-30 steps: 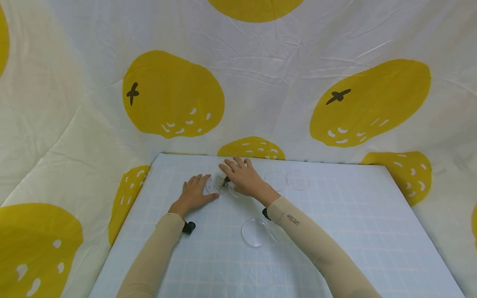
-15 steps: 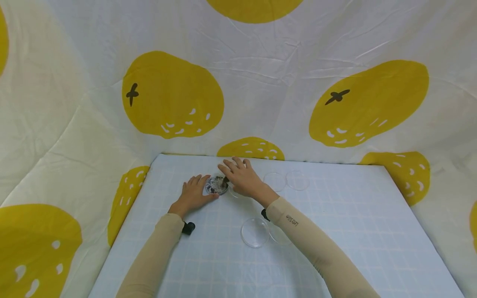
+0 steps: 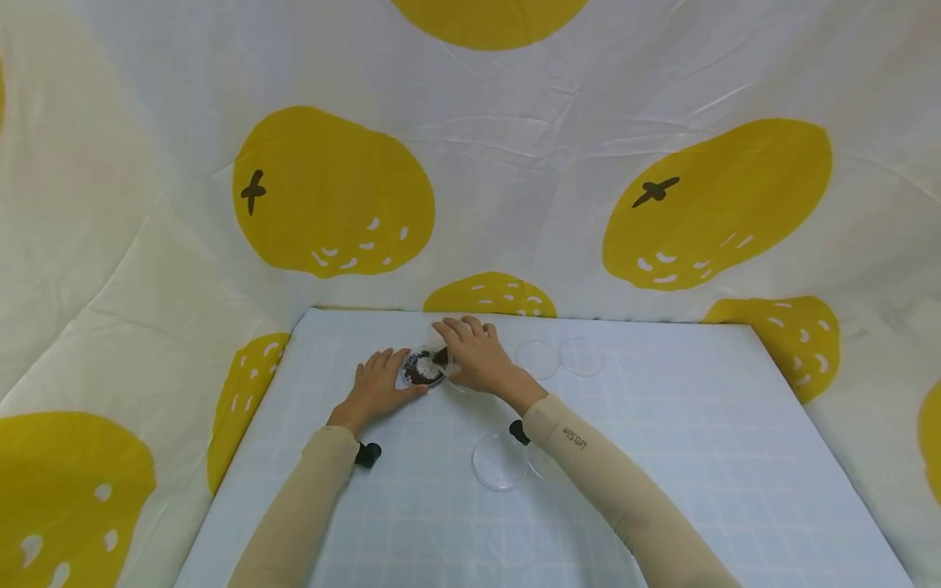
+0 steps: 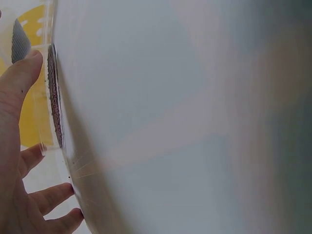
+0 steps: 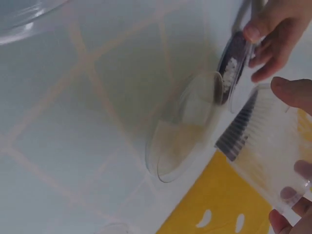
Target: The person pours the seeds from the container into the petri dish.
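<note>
One pale desk [image 3: 735, 457] is crossed by two outstretched, sleeved forearms [image 3: 610, 490], angled inward; a clear cup [image 5: 273, 141] is held tilted at the dish's edge by the right hand [image 3: 478, 357], its grip clamped round the wall; on the desk's far part, the round dish [image 3: 412, 382] is clasped between the left hand's [image 3: 377, 387] thumb and fingers; dark and white grains [image 3: 422, 370] are contained in it.

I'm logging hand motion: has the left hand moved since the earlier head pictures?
No, not visibly: judged against the far left corner of the table, the left hand lies in the same place; only the whole picture has shifted slightly.
</note>
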{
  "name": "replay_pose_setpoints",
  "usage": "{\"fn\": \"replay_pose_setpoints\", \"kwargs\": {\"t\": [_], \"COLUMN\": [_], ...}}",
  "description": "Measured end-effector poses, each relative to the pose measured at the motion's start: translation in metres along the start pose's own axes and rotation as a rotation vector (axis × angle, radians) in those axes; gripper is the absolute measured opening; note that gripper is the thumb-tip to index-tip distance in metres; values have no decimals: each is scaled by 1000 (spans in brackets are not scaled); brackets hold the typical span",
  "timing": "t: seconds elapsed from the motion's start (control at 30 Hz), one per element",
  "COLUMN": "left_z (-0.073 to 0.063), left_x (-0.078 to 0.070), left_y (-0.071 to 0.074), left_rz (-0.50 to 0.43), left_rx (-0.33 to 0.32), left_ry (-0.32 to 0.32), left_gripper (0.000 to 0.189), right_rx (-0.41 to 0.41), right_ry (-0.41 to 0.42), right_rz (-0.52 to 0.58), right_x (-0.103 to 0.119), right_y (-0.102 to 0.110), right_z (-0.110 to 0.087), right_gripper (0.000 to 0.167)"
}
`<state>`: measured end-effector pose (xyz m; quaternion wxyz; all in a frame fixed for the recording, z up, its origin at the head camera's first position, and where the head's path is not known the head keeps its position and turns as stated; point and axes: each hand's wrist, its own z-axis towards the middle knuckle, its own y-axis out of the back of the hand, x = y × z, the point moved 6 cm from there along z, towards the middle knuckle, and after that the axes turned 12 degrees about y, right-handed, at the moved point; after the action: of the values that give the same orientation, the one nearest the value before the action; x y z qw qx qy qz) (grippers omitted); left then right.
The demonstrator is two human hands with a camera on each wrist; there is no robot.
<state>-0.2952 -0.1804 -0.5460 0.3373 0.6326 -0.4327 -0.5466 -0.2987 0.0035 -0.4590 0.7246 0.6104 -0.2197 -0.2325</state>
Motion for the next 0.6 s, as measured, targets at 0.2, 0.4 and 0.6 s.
{"fn": "replay_pose_setpoints", "kwargs": {"t": [0.2, 0.4, 0.6], "left_z": [0, 1, 1], "left_x": [-2, -1, 0], "left_y": [1, -2, -2], "left_rz": [-10, 5, 2], "left_rx": [-19, -11, -19], "left_ry": [-19, -17, -22], "left_gripper": [93, 93, 94], "right_rx": [-46, -166, -238], "right_ry": [-126, -215, -252], "right_rz": [178, 425, 589], "right_x": [-11, -20, -26], "right_y": [-5, -6, -5], "right_z": [-6, -16, -30], "right_gripper": [96, 98, 99]}}
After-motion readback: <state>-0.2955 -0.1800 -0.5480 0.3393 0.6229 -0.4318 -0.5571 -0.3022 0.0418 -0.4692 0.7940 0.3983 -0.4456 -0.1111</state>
